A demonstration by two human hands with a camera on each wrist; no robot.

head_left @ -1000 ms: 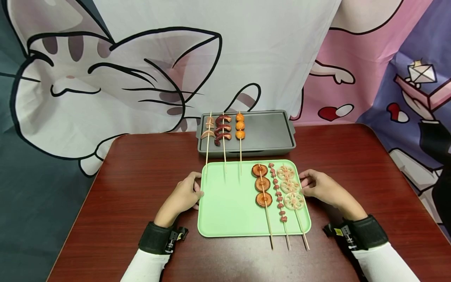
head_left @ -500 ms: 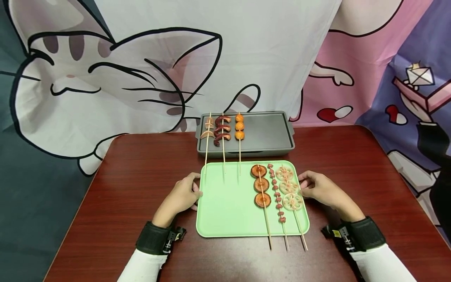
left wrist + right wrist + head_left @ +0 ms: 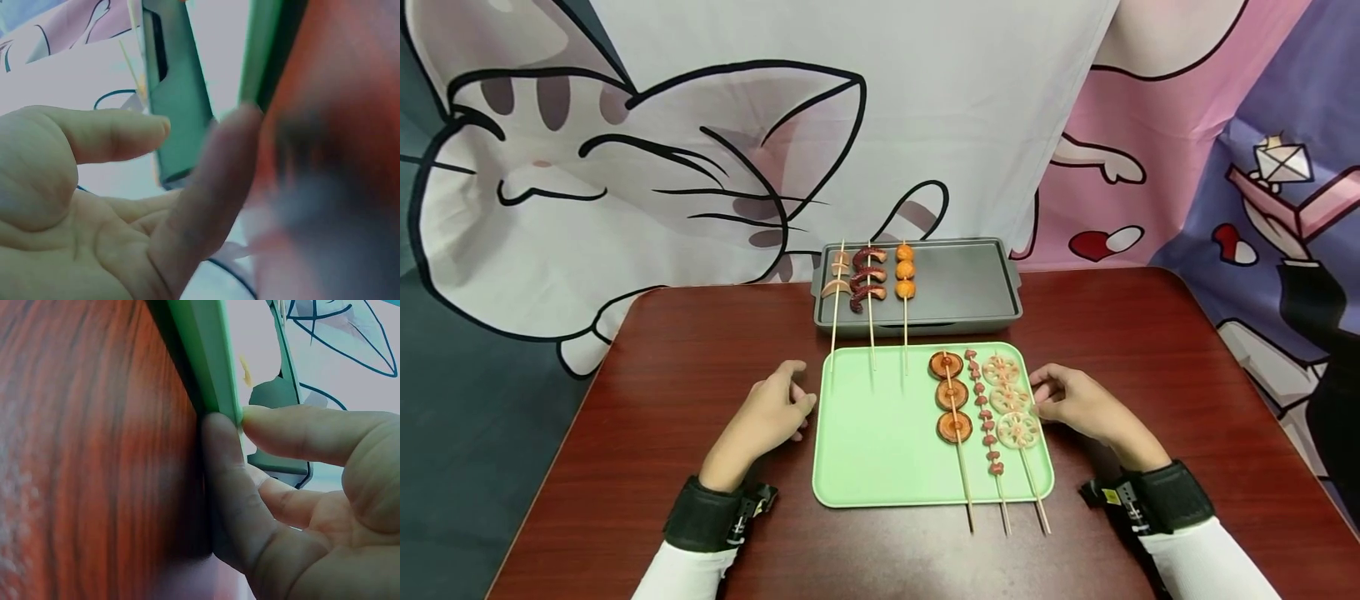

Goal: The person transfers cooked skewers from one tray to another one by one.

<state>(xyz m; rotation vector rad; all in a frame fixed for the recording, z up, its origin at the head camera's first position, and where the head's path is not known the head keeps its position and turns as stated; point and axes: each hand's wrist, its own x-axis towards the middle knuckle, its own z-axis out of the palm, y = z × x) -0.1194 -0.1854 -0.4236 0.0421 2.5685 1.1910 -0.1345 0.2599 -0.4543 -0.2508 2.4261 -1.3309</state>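
Observation:
A light green tray [image 3: 880,467] lies on the table in the head view. Three skewers rest along its right side: brown mushroom-like slices [image 3: 952,395], small pinkish-red pieces [image 3: 983,400] and pale lotus root slices [image 3: 1017,430]. My right hand [image 3: 1078,404] pinches the tray's right rim; in the right wrist view the thumb and a finger meet at the green edge [image 3: 209,356]. My left hand [image 3: 767,417] is off the tray's left side, thumb and fingers apart with nothing between them. The left wrist view shows the same gap between thumb and finger.
Behind the green tray stands a grey baking pan [image 3: 962,283]. Three skewers lie on its left part: pale pieces [image 3: 837,287], dark red sausage-like pieces [image 3: 868,275] and orange balls [image 3: 905,270]. Their sticks reach over the green tray's far edge. A printed curtain [image 3: 715,250] hangs behind the table.
My left hand has let go of the tray's left rim and drawn away to the left. The right hand keeps its hold on the right rim, and the skewers stay in place.

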